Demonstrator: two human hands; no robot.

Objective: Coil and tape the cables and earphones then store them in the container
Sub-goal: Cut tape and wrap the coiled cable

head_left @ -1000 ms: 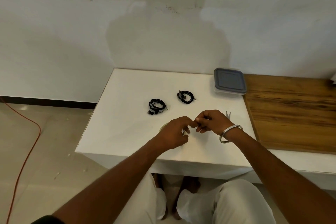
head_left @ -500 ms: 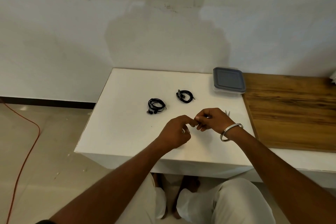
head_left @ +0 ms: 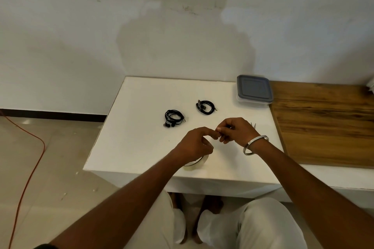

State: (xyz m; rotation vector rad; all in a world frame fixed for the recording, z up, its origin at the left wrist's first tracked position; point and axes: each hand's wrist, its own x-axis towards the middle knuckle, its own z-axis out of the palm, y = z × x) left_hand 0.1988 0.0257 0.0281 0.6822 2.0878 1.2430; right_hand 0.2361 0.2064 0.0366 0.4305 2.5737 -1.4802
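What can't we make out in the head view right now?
- What the fingertips pinch: left hand and right hand meet, and the item between them is too small to identify.
- Tape roll: mostly hidden under the left hand.
- Pointed metal tips: the rest is behind the right hand; probably scissors.
- Container: grey lid on, contents unseen.
- Earphones and cable: coiled, but too small to tell whether they are taped.

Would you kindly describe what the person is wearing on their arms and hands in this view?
Both forearms are bare, with no gloves and no rings that I can make out. The right hand has a plain silver metal bangle round its wrist. The left hand and its wrist carry nothing. A dark sleeve edge shows at the left upper arm, at the bottom of the frame.
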